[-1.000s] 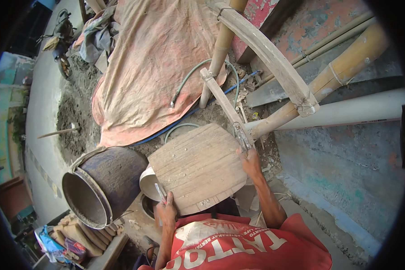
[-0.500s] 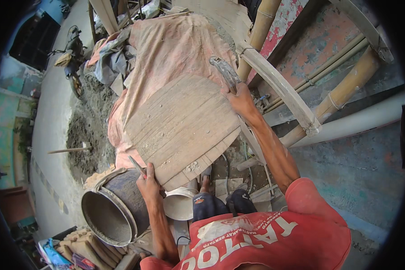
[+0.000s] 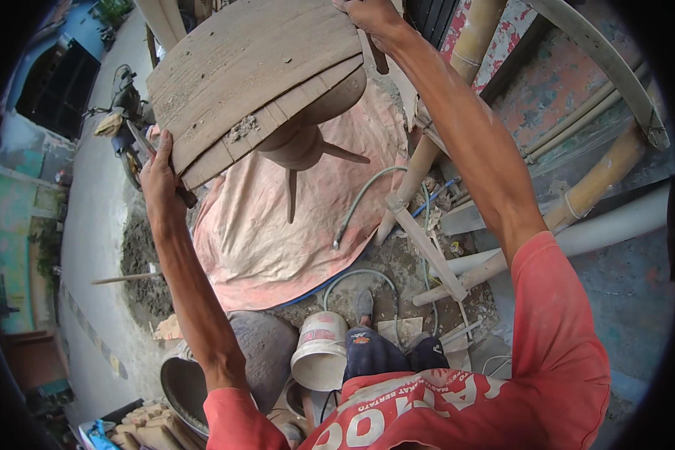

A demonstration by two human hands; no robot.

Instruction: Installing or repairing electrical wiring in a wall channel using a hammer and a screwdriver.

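Raised high at arm's length is a wide weathered wooden board with crumbs of grit and narrow slats along its near edge. My left hand is closed on its left corner, beside a narrow upright metal piece. My right hand grips its far right edge near the top of the view; what else is in those fingers is hard to see. Under the board a rounded turned shape with pointed legs shows, partly hidden.
Below lie a pinkish tarp, a hose, a white bucket and a dark drum. Bamboo poles and a timber frame stand right. A motorbike and sand pile are left, beside the lane.
The board has risen from low over the bucket and drum to high above the tarp, carried by both hands. Its turned underside now shows, and both arms are stretched forward.
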